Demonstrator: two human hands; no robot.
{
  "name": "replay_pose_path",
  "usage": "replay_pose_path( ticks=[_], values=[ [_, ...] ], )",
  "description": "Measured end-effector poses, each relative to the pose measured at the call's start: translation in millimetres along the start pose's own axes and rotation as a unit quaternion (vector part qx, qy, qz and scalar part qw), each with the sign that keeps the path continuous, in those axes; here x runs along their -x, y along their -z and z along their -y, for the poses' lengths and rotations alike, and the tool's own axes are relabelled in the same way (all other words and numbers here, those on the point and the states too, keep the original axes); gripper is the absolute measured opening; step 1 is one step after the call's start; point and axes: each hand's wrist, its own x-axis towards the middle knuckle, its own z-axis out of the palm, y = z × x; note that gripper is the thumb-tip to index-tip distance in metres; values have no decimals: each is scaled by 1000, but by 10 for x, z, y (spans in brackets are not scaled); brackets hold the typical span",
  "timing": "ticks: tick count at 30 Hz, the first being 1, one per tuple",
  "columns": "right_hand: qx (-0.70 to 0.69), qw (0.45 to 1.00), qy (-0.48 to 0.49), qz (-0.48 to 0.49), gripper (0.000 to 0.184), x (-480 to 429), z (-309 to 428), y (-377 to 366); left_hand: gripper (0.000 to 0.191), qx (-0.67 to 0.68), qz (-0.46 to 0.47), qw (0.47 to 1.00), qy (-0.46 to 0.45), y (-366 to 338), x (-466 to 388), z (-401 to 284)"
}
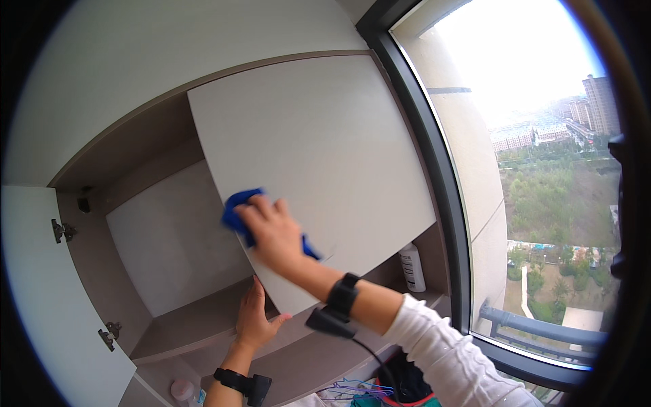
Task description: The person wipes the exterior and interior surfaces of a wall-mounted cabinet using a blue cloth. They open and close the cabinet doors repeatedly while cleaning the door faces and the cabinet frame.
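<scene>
My right hand [277,234] presses a blue cloth [236,213] against the left edge of a white cabinet door [325,152]; the hand is slightly blurred. Below it, my left hand [257,315] is at the door's lower left corner, thumb towards the front and fingers reaching behind the edge. The door stands partly across the wall cabinet, and the cabinet's grey-brown shelf [193,325] shows to its left. Both wrists wear black straps with small devices, and a cable runs from the right one.
Another white door [56,295] with metal hinges hangs open at left. A white bottle [412,267] stands on the shelf under the door's right side. Wire hangers [356,390] and a pink-capped bottle [182,390] lie lower down. A dark-framed window [442,152] is at right.
</scene>
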Motion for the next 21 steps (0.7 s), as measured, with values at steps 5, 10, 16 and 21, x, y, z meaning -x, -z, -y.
replay_pose_path(
  ticks=[5,10,16,21],
  values=[
    [-209,961,-137,118,56,-30,354,142,113,3,-22,999,29,22,29,-59],
    [-176,953,-222,-104,54,-387,-958,606,117,-6,1,1000,5,60,-28,-85],
    [126,900,-372,-192,53,-694,-2584,1364,116,8,0,1000,-15,43,-20,-36],
    [177,844,-492,-123,59,-725,-2564,1127,113,-3,11,1000,-17,41,-7,-25]
  ],
)
